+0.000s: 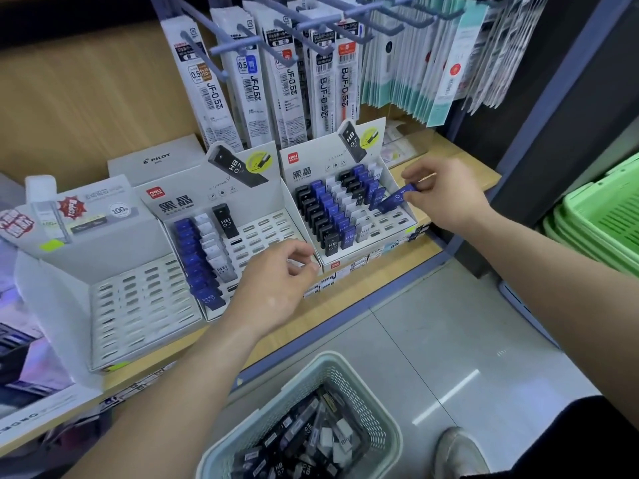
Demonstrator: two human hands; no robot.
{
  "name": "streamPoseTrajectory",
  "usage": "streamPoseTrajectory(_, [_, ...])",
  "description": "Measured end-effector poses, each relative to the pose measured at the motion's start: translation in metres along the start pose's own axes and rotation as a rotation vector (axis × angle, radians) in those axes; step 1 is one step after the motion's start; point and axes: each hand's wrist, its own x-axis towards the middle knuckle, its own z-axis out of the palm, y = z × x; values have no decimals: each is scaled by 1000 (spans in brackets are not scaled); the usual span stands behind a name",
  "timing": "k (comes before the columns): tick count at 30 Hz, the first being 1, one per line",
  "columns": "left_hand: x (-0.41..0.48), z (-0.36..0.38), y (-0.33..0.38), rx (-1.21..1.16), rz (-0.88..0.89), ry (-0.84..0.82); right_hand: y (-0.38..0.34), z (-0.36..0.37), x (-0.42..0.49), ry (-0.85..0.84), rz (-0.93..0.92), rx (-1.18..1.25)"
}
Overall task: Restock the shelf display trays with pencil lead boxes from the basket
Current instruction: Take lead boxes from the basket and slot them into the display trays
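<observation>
Your pale mesh basket [349,369] sits on the floor below the shelf edge, heaped with black, blue and white lead boxes. The right display tray [345,262] carries rows of the same colours, with bare slots at its front right. Your right hand [446,198] pinches a blue lead box [396,199], marked 0.7 and tilted over those slots beside the tray's right wall. Your left hand [276,281] hovers at the middle tray's [266,233] front corner, fingers curled; I cannot tell whether it holds anything.
</observation>
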Motion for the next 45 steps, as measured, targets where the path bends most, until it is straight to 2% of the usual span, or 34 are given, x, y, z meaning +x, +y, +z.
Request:
streamPoseTrajectory(7, [2, 2, -5, 236, -1, -78, 2, 9, 3, -20, -87, -164])
streamPoseTrajectory(16, [1, 2, -5, 318, 6, -114, 0, 13, 10, -73, -277, -246])
streamPoseTrajectory(20, [0, 2, -5, 317, 15, -114, -3, 16, 14, -36, -347, -273])
streamPoseTrajectory(22, [0, 2, -6, 317, 23, -121, -2, 16, 16, -40, -351, -301])
streamPoseTrajectory(26, [-1, 2, -8, 346, 52, -170, -5, 27, 14, -156, -324, -333])
streamPoseTrajectory(33, [6, 18, -12, 543, 78, -218, -1, 30, 9, -25, -242, -237])
streamPoseTrajectory(38, [9, 20, -14, 549, 81, -207, 0, 36, 8, -17, -259, -227])
streamPoseTrajectory(42, [8, 19, -12, 561, 84, -233, -3, 29, 4, -77, -261, -279])
streamPoseTrajectory(45, [-2, 13, -6, 475, 106, -218, -11, 18, -15, -95, -232, -299])
